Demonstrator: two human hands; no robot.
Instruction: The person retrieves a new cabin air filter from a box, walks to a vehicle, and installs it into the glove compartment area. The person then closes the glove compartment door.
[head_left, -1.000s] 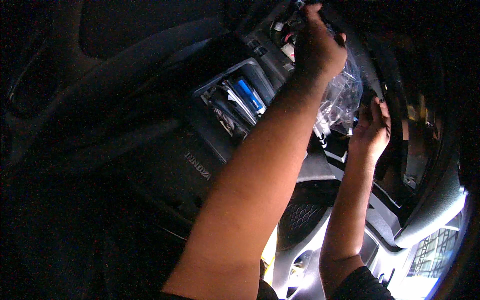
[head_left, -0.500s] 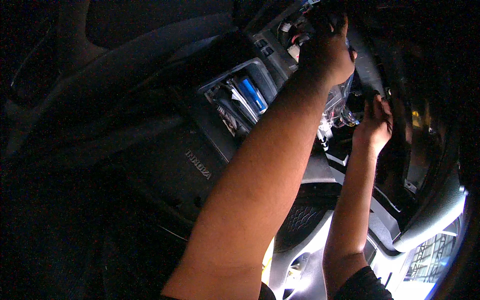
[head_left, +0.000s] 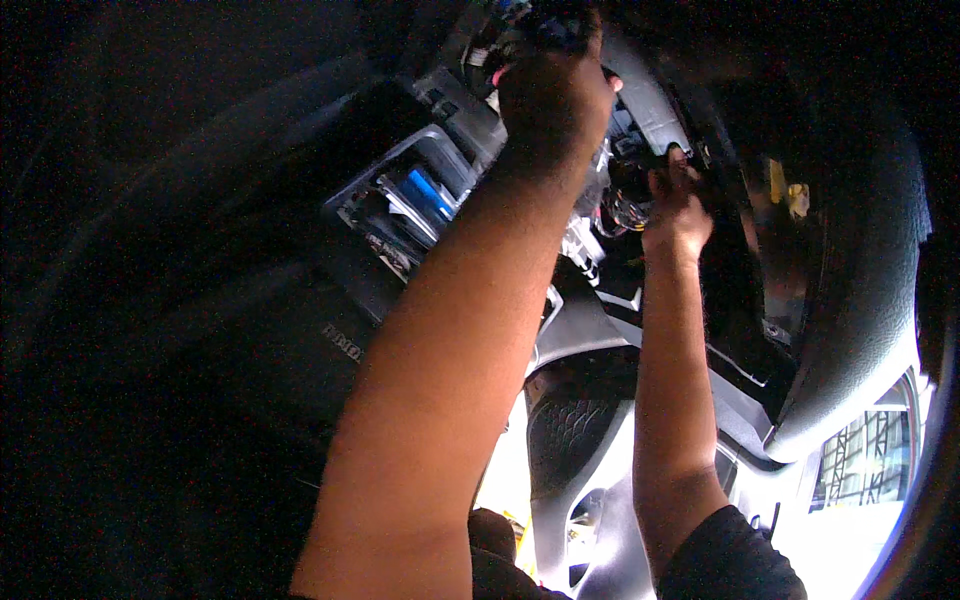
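Observation:
My left hand [head_left: 555,100] reaches to the top of the view, over the opened dashboard of a vehicle. Its thumb points out to the right and one finger stretches upward; deep shadow hides the other fingers and anything in them. Lower and to the right, my right hand [head_left: 682,215] has its fingers partly extended. One fingertip is at the lower end of a long grey panel [head_left: 645,100]. Nothing shows in this hand. Between the hands lie exposed wires [head_left: 625,212] and white brackets [head_left: 583,245].
Left of my left forearm, an open storage tray [head_left: 335,205] holds a blue box [head_left: 430,194] and papers. A dark lower cover [head_left: 335,370] lies beneath it. A padded trim edge [head_left: 850,400] curves along the right. A door panel [head_left: 600,450] is brightly lit below.
The whole view has shifted, so the dashboard and both hands appear farther left. Both hands stay near the same parts of the dashboard.

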